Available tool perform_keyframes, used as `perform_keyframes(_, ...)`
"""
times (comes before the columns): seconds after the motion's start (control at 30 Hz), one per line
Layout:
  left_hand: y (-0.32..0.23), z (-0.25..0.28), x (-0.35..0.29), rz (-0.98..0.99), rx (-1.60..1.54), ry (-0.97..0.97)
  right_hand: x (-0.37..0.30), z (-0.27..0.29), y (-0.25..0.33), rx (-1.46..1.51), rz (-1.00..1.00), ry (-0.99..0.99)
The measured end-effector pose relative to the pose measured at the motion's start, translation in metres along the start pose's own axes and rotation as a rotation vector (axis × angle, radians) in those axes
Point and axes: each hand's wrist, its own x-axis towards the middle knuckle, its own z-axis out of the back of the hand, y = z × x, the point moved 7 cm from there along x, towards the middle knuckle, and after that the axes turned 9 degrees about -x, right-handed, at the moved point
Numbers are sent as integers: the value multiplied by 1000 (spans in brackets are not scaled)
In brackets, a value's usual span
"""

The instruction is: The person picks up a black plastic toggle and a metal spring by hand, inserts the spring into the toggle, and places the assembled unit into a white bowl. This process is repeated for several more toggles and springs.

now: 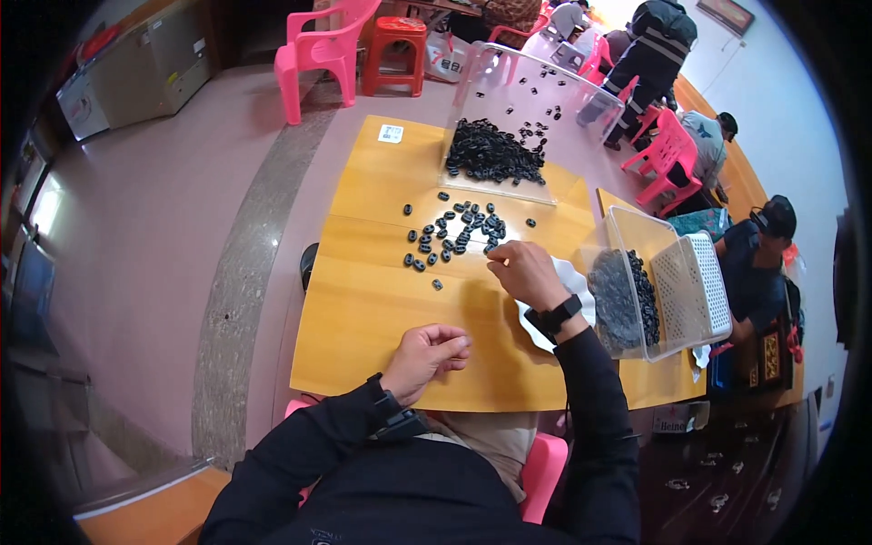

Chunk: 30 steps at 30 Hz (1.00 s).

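Note:
A loose scatter of small black oval pieces (461,238), seemingly with two holes each, lies on the yellow wooden table (363,318). My right hand (531,277) is at the near right edge of the scatter, thumb and fingertips pinched together beside a black piece; whether one is between them is hidden. Under my right wrist sits a white wavy-rimmed plate (581,283), partly covered by my hand and arm. Nearer my body, my left hand (427,363) hovers at the table's front, fingers curled and thumb pressed against them. What it holds, if anything, cannot be made out.
Beyond the scatter, a tilted clear bin (581,95) holds a heap of black pieces (495,150). On the right, another clear bin (668,350) contains more pieces and a white perforated basket (704,282). A pink chair (318,54) and red stool (395,56) stand behind; people sit at right.

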Motion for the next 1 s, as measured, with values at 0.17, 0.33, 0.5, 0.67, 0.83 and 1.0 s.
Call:
perform_keyframes(0.17, -5, 4, 2, -24, -10, -49, 23, -31, 25, 17, 38, 129)
perform_keyframes(0.33, -9, 9, 2, -55, -45, -85, 25, -43, 52, 87, 88, 210)
perform_keyframes(0.5, -13, 15, 3, -100, -44, -153, 16, -53, 67, 31, 156, 168)
perform_keyframes(0.67, -19, 15, 2, -125, -64, -177, 3, -54, 67, 63, 146, 126)
perform_keyframes(0.83, -24, 16, 2, -189, -84, -205, -17, -49, 67, 167, 93, 100)
perform_keyframes(1.0, -24, 14, 3, -205, -80, -150, -51, -43, 65, 729, -81, 50)
